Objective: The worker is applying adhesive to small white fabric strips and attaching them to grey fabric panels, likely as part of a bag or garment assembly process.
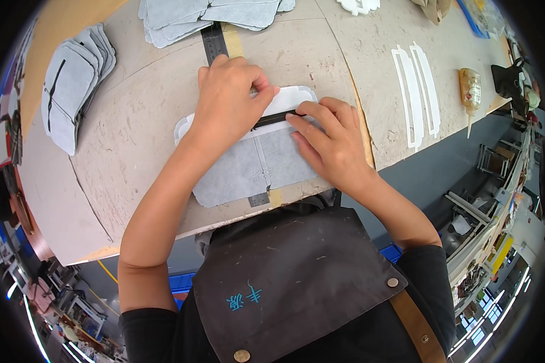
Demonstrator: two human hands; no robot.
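A light grey fabric panel (224, 172) with rounded corners lies on the table in front of me, a seam running down its middle. Across its upper part runs a black strip that looks like a zipper (271, 120), bordered by white material (293, 95). My left hand (230, 91) is over the panel's far edge, thumb and forefinger pinched together; what is between them, if anything, is too small to make out. From the right, my right hand (333, 139) rests fingertips on the black strip's right end, its thumb apart on the grey fabric.
Beneath the panel runs a metal ruler (214, 43). Stacked grey panels lie at the far left (79, 85) and at the back (181, 18). To the right are white strip frames (415, 97) and a glue bottle (470, 91) near the table's edge.
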